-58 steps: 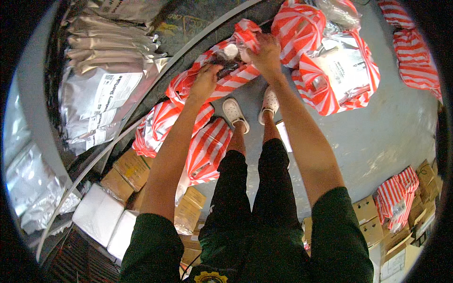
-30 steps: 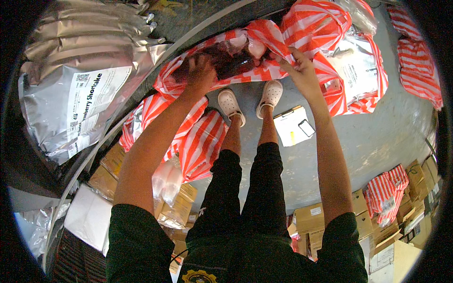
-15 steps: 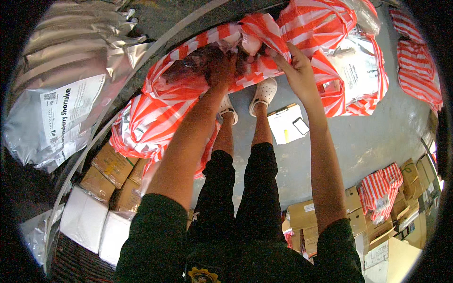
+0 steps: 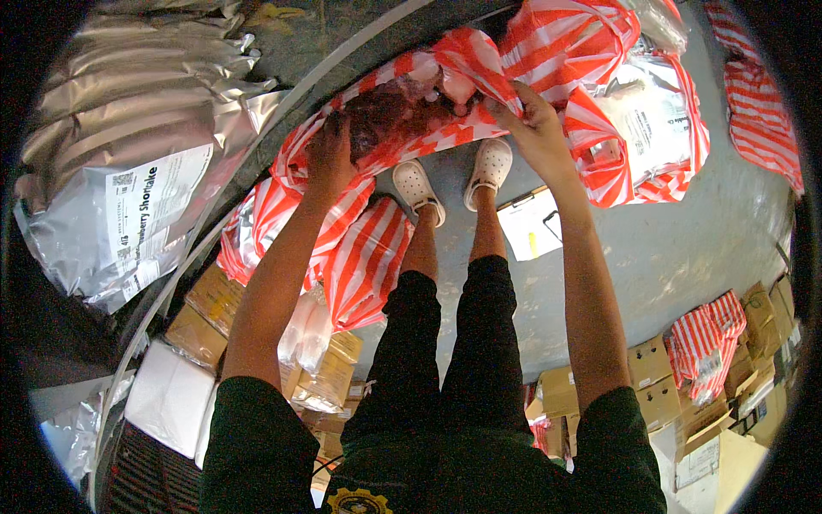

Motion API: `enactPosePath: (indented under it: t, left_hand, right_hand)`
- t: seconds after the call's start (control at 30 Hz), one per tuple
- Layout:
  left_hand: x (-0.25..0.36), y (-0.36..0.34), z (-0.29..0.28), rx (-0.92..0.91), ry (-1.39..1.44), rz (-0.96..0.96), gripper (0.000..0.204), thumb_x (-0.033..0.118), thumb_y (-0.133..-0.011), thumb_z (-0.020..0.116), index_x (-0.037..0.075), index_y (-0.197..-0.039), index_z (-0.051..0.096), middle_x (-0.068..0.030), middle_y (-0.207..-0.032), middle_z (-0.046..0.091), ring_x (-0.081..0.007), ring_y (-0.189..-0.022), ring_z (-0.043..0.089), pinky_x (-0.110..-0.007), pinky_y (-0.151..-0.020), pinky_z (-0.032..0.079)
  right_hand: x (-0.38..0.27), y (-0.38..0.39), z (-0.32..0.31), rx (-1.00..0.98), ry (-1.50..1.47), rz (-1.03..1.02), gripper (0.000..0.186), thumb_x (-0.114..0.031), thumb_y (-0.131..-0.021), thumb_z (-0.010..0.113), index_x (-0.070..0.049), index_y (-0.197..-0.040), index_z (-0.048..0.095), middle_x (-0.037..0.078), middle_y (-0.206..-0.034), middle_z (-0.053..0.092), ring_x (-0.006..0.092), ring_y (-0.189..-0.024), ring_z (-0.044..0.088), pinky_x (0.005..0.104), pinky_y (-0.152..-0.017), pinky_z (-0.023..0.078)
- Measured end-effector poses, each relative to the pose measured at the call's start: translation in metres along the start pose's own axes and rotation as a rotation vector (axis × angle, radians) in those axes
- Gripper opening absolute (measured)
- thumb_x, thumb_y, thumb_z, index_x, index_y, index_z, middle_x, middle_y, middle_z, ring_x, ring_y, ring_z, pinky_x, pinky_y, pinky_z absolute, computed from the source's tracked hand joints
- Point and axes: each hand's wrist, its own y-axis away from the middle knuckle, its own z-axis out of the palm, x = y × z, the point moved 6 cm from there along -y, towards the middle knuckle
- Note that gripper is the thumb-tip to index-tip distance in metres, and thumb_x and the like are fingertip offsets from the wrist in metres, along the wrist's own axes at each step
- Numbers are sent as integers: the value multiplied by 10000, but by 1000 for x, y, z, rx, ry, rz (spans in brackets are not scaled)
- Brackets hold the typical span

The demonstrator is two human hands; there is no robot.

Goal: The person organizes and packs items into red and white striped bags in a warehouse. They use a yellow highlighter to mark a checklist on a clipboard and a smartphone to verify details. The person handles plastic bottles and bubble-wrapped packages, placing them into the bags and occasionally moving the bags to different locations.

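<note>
Ahead of me a red-and-white striped plastic bag lies with its mouth spread wide. Inside it I see dark reddish contents in clear wrap and a pale rounded lump; their exact kind is unclear. My left hand is closed at the bag's left rim, its fingertips partly hidden by the bag's edge. At the right end, my right hand pinches the rim between thumb and fingers. Another striped bag sits below my left hand, beside my leg.
Silvery pouches are stacked at left behind a curved grey rail. More striped bags lie to the right, one holding a silver pouch. A clipboard rests on the floor near my shoes. Cardboard boxes stand lower right.
My left hand has come out of the bag's middle and moved left to its rim, uncovering more of the contents. My right hand stays at the right rim.
</note>
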Motion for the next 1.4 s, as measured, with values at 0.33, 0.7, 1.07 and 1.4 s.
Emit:
enactPosePath:
  t: [0.33, 0.7, 1.07, 1.4]
  left_hand:
    - [77, -28, 4, -27, 91, 316, 860, 220, -655, 812, 42, -1402, 427, -231, -1396, 480, -423, -1259, 487, -521, -1064, 388]
    - [66, -62, 118, -385, -43, 30, 312, 130, -836, 609, 64, -1131, 686, -165, -1029, 691, -369, -972, 651, -500, -976, 470]
    - [168, -101, 40, 330, -141, 514, 350, 249, -833, 610, 157, -1165, 669, -58, -1267, 582, -284, -1273, 475, -550, -1096, 310]
    - [116, -148, 87, -101, 459, 326, 476, 286, -856, 577, 132, -1307, 576, -72, -1356, 498, -326, -1311, 411, -576, -1044, 357]
  right_hand:
    - [11, -3, -11, 136, -108, -7, 402, -257, -941, 671, 40, -1207, 620, 109, -1031, 699, 133, -901, 636, 282, -820, 498]
    - [-18, -25, -5, 10, -101, -2, 348, -195, -940, 674, 41, -1191, 626, 73, -1038, 705, 117, -936, 629, 267, -822, 496]
    - [-17, -31, -16, 25, 158, 41, 389, -283, -920, 689, 44, -1126, 643, 95, -1007, 696, 130, -912, 598, 300, -833, 464]
    - [-20, -29, -26, -74, 78, -3, 505, -332, -893, 720, 73, -1176, 615, 133, -1057, 693, 176, -1022, 617, 313, -930, 451]
